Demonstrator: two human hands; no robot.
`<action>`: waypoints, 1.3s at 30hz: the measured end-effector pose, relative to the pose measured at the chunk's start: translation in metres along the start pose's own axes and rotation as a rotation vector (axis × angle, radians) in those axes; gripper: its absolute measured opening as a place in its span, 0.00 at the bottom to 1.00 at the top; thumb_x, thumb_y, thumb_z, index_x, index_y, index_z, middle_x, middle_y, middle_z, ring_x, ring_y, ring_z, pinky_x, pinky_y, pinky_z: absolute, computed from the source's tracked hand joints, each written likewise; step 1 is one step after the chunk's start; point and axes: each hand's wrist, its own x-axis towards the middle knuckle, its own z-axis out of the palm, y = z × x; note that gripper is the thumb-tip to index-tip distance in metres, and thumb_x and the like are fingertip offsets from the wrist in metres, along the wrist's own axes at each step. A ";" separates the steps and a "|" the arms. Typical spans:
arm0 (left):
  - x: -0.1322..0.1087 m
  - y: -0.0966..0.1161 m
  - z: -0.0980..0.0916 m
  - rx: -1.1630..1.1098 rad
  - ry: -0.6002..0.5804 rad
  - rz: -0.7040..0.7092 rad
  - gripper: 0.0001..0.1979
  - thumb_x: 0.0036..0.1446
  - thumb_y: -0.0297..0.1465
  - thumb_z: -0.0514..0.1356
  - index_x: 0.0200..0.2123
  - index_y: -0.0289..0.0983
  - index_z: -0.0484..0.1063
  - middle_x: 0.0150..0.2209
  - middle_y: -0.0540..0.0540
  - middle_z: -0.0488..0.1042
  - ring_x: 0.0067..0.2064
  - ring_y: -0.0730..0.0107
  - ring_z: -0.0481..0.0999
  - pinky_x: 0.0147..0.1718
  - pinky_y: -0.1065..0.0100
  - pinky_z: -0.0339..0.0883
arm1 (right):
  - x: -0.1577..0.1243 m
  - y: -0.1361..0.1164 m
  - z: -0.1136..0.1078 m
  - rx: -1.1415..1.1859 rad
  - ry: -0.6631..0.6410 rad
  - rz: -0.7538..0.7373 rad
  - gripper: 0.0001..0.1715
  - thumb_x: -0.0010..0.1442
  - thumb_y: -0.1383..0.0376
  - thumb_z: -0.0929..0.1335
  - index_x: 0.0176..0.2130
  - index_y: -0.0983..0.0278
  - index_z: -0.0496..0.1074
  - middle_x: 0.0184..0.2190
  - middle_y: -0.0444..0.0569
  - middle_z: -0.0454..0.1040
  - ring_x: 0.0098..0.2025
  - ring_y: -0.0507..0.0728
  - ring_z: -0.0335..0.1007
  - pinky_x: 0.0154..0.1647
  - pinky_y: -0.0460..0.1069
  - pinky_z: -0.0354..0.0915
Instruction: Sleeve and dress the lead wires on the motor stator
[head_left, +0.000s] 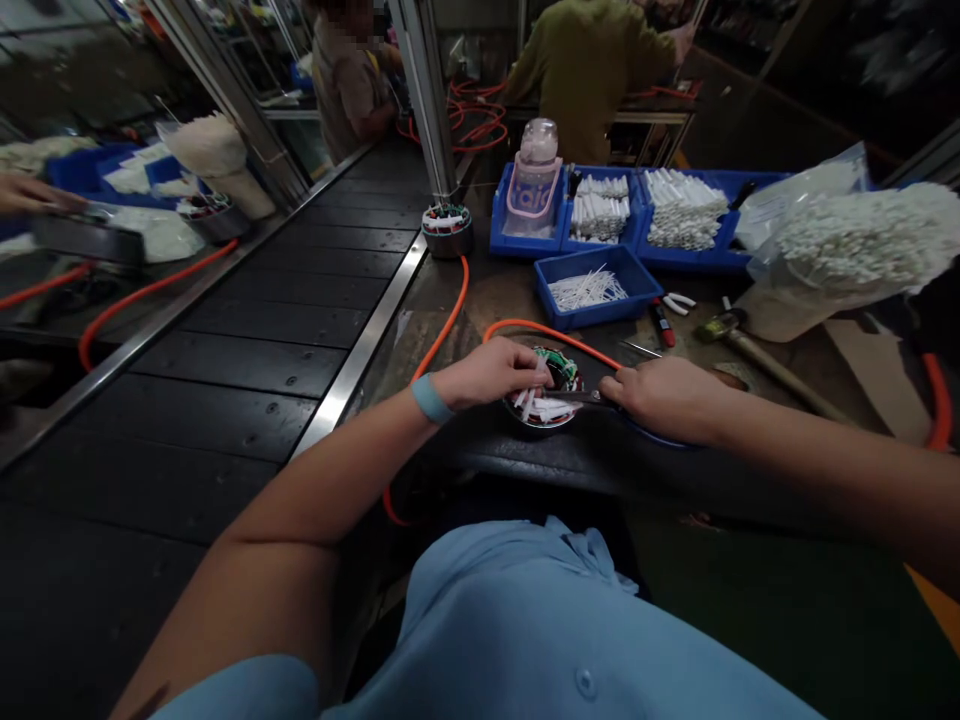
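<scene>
A round metal motor stator (541, 427) with green, red and white wiring sits near the bench's front edge. My left hand (491, 372) is closed over its left side, pinching white tube-like sleeves (528, 400) that stick up from the windings. From the right, my right hand (652, 397) is wrapped around scissors (576, 396). Their dark blades reach across the stator, close to my left fingertips. Whether the blades touch a sleeve I cannot tell. An orange cable (517, 324) curves behind the stator, and my fingers hide part of the wiring.
Blue bins (636, 255) hold white sleeves and a bottle (534, 180); a blue tray (592, 318) holds thin white sticks. Pliers (679, 303), a hammer (780, 368) and a bagged white bundle (847, 260) lie right. A second stator (448, 240) stands beside the conveyor (247, 390). Co-workers are beyond.
</scene>
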 end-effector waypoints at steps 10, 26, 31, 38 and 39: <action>-0.022 -0.018 0.005 -0.239 0.207 0.001 0.12 0.55 0.37 0.58 0.34 0.32 0.73 0.26 0.50 0.71 0.25 0.79 0.66 0.25 0.76 0.60 | 0.001 -0.012 0.017 0.029 0.072 0.089 0.14 0.62 0.70 0.58 0.45 0.65 0.66 0.33 0.53 0.72 0.32 0.56 0.69 0.24 0.47 0.45; 0.079 -0.010 -0.034 0.081 0.690 0.366 0.10 0.62 0.33 0.52 0.38 0.33 0.69 0.33 0.46 0.75 0.32 0.74 0.74 0.35 0.71 0.68 | -0.076 0.089 0.099 0.504 -0.036 0.798 0.34 0.53 0.52 0.69 0.55 0.64 0.67 0.42 0.64 0.75 0.37 0.63 0.73 0.29 0.50 0.58; 0.155 -0.005 -0.064 0.360 0.637 0.142 0.22 0.53 0.28 0.62 0.51 0.26 0.66 0.48 0.34 0.72 0.46 0.62 0.73 0.47 0.63 0.65 | -0.089 0.138 0.110 0.524 -0.115 0.863 0.35 0.48 0.66 0.71 0.56 0.69 0.66 0.39 0.65 0.75 0.32 0.58 0.70 0.30 0.49 0.55; 0.051 -0.001 -0.013 0.632 0.303 0.318 0.15 0.64 0.34 0.48 0.39 0.36 0.74 0.38 0.45 0.77 0.41 0.68 0.75 0.43 0.66 0.66 | -0.069 0.155 0.118 0.333 -0.023 0.832 0.33 0.51 0.75 0.64 0.57 0.70 0.65 0.44 0.64 0.72 0.35 0.56 0.67 0.33 0.49 0.53; 0.031 -0.002 0.004 0.744 0.187 0.322 0.14 0.63 0.36 0.50 0.42 0.37 0.73 0.40 0.44 0.76 0.42 0.66 0.74 0.44 0.64 0.65 | -0.066 0.151 0.118 0.253 0.060 0.829 0.32 0.51 0.75 0.64 0.57 0.69 0.65 0.44 0.64 0.72 0.37 0.57 0.67 0.33 0.49 0.54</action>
